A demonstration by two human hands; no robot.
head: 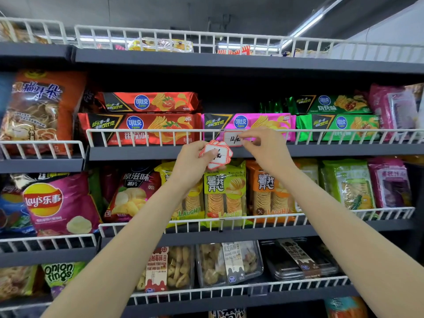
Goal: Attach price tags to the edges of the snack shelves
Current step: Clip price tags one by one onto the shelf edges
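Right hand [261, 145] hides the tag's [232, 139] right edge, fingertips pinching it against the rail [146, 136]; left hand [195, 160] grips a fanned stack [216, 156], thumb on top

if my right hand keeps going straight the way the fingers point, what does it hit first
Most likely the price tag that your right hand is already pinching against the white wire rail, then the pink chip pack behind; depth is uncertain.

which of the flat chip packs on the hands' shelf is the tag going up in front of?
The magenta pack, middle of that row. The right hand presses the tag onto the rail before it; the red pack and green pack flank it.
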